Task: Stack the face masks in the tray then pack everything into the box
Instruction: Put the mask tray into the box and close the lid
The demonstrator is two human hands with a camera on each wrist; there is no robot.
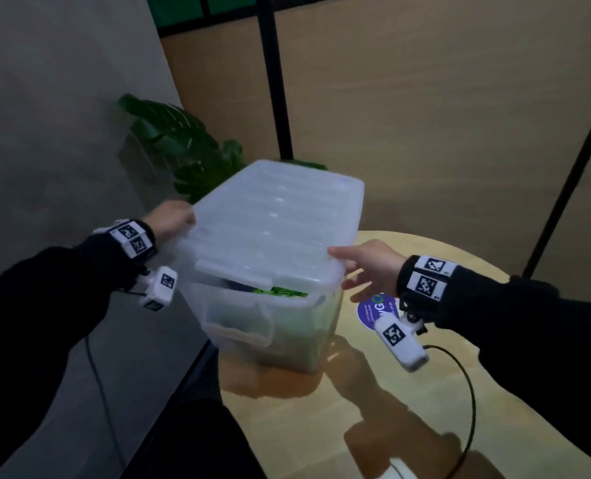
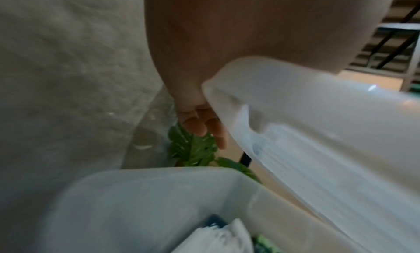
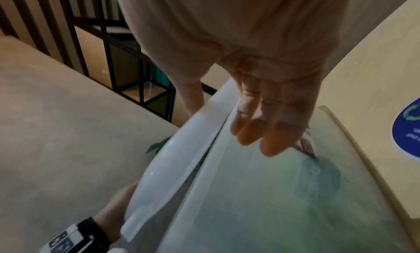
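Observation:
A translucent plastic box (image 1: 287,337) stands at the left edge of a round wooden table (image 1: 373,426). Its lid (image 1: 277,219) hovers tilted over it, with the near end raised and a gap showing. Through the gap I see a green tray (image 1: 280,292), and the left wrist view shows a white packet (image 2: 222,239) inside the box (image 2: 147,203). My left hand (image 1: 169,217) grips the lid's left edge (image 2: 318,131). My right hand (image 1: 359,267) has its thumb (image 3: 193,98) on the lid's near right corner. Its fingers (image 3: 268,131) lie straight beside the box wall (image 3: 272,194).
A blue round sticker (image 1: 377,307) lies on the table right of the box. A leafy plant (image 1: 176,140) stands behind the box by the grey wall. A black cable (image 1: 470,392) loops from my right wrist over the table. Black frame posts rise behind.

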